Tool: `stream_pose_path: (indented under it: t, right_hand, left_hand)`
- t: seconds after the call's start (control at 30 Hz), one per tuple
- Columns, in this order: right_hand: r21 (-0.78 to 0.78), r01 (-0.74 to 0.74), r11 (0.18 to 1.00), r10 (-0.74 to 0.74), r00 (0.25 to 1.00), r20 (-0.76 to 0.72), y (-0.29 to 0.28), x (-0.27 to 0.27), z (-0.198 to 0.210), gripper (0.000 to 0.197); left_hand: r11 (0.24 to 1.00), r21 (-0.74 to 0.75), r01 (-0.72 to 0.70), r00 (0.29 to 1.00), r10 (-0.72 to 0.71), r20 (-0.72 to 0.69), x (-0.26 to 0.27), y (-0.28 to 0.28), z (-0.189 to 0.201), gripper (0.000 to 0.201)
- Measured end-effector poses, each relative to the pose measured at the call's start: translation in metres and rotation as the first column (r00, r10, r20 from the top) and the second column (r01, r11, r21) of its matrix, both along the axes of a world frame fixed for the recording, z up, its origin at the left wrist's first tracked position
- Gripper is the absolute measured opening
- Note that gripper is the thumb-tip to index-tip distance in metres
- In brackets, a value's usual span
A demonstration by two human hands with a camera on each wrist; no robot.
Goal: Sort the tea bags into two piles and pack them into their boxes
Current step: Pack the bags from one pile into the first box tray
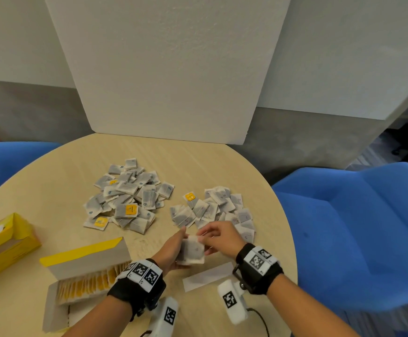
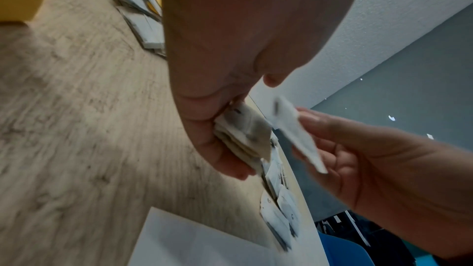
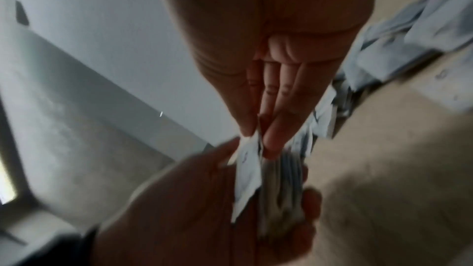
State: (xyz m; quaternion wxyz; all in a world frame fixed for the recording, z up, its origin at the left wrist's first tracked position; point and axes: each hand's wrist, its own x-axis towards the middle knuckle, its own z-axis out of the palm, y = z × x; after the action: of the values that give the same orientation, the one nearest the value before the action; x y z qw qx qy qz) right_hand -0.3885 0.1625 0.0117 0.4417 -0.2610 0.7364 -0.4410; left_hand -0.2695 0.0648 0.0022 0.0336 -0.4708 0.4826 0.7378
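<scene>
Nearest, beside the open box (image 1: 86,283), the left hand (image 1: 171,249) clasps a stack of tea bags (image 1: 191,250); the right hand (image 1: 222,235) pinches one bag (image 2: 297,135) against it. Beyond the box, two piles lie on the counter (image 1: 52,186). A loose clasp could spill the stack

We've got two tea bag piles mid-tabletop: left pile (image 1: 127,195), grey sachets plus a few yellow-tagged; right pile (image 1: 218,210) toward the right edge, mostly grey, one yellow tag. Small stack of bags (image 1: 191,250) held off the surface near the front edge. Open box (image 1: 86,271) front-left, packed with yellow-tagged bags; yellow box (image 1: 3,242) open at the left edge
</scene>
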Motion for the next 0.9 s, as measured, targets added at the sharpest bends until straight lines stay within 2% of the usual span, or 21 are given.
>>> stream_pose_path:
  t: [0.13, 0.2, 0.27, 0.37, 0.47, 0.53, 0.6, 0.73, 0.8, 0.9]
  right_hand:
    - [0.065, 0.062, 0.996, -0.050, 0.984, -0.171, -0.012, 0.030, -0.020, 0.016]
    - [0.067, 0.088, 0.994, -0.065, 0.954, -0.292, -0.016, 0.037, -0.027, 0.023]
    - [0.053, 0.084, 0.995, -0.060, 0.936, -0.346, -0.018, 0.038, -0.029, 0.025]
    - [0.036, 0.120, 0.992, -0.105, 0.953, -0.285, -0.024, 0.023, -0.022, 0.014]
    - [0.068, 0.355, 0.932, -0.334, 0.918, -0.212, -0.034, -0.015, -0.020, 0.008]
    - [0.122, 0.481, 0.868, -0.456, 0.870, -0.187, -0.040, -0.036, -0.024, 0.017]
    - [0.188, 0.514, 0.837, -0.484, 0.856, -0.183, -0.044, -0.046, -0.031, 0.028]
    - [0.221, 0.545, 0.809, -0.503, 0.835, -0.223, -0.049, -0.049, -0.044, 0.026]
    - [0.213, 0.563, 0.799, -0.533, 0.826, -0.183, -0.048, -0.048, -0.047, 0.021]
    - [0.188, 0.583, 0.791, -0.577, 0.812, -0.091, -0.041, -0.049, -0.043, 0.025]
  left_hand:
    - [0.997, 0.020, 0.079, 0.997, -0.078, -0.018, 0.004, 0.004, 0.002, 0.049]
    - [0.997, 0.045, 0.067, 0.998, -0.067, -0.002, 0.008, 0.005, -0.001, 0.049]
    - [0.998, 0.066, 0.025, 1.000, -0.026, 0.012, 0.010, 0.006, -0.001, 0.042]
    - [0.995, 0.097, -0.038, 0.999, 0.040, -0.013, 0.012, 0.002, 0.005, 0.031]
    - [0.997, 0.070, -0.017, 0.997, 0.023, -0.079, 0.014, -0.007, 0.007, 0.017]
    - [1.000, 0.016, 0.008, 0.995, -0.006, -0.101, 0.016, -0.012, 0.006, 0.015]
    - [1.000, -0.006, 0.003, 0.994, -0.003, -0.109, 0.018, -0.013, 0.004, 0.020]
    - [0.999, -0.032, -0.017, 0.995, 0.013, -0.096, 0.021, -0.016, 0.001, 0.026]
    - [0.999, -0.049, -0.017, 0.997, 0.013, -0.079, 0.021, -0.016, 0.000, 0.028]
    - [0.998, -0.038, -0.046, 0.998, 0.045, -0.047, 0.017, -0.016, -0.002, 0.021]
